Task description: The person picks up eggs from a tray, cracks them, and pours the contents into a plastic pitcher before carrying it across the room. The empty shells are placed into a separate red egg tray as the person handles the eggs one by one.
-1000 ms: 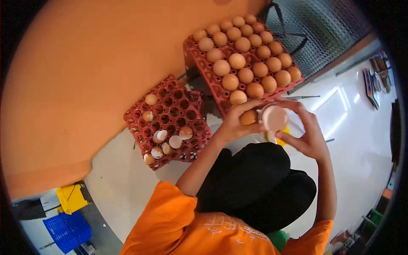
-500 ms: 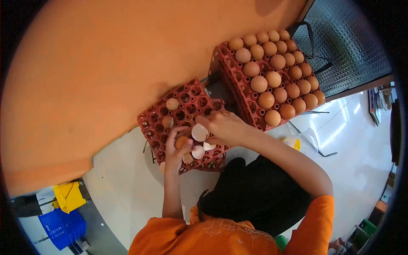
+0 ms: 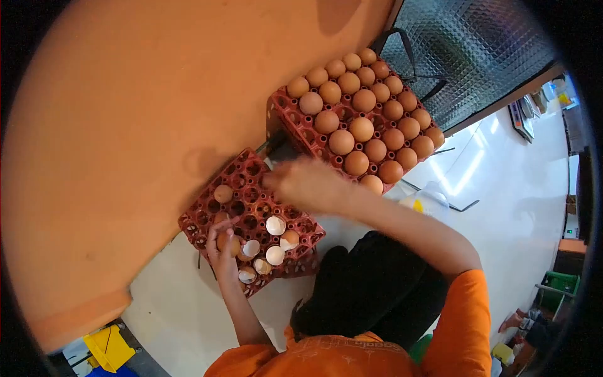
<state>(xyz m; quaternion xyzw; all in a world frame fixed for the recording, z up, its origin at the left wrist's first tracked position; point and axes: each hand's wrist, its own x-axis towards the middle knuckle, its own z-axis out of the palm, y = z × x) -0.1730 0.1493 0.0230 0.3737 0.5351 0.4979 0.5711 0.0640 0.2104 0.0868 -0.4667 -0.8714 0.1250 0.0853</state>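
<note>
My left hand (image 3: 222, 256) is closed around a brown egg (image 3: 230, 244) at the left edge of the nearer red egg tray (image 3: 204, 200). Fingers smeared by motion, my right hand (image 3: 304, 182) is over the upper right of that tray; whether it holds anything cannot be made out. Several broken eggshells sit in the tray's near part, among them an upright white-lined shell (image 3: 275, 225) and a shell half (image 3: 250, 249) close to my left fingers. Farther up the tray rests a brown egg (image 3: 223, 193), and another shows partly behind my left fingers.
A taller stack of red trays (image 3: 292, 125) full of brown eggs (image 3: 364, 100) stands at the upper right, beside a textured glass panel (image 3: 465, 50). An orange wall (image 3: 113, 125) borders the left. A clear plastic container (image 3: 430, 200) lies behind my right forearm.
My right hand has lifted away from the eggshells and my left hand, toward the tray's far side. My left hand keeps hold of the egg. The view has shifted.
</note>
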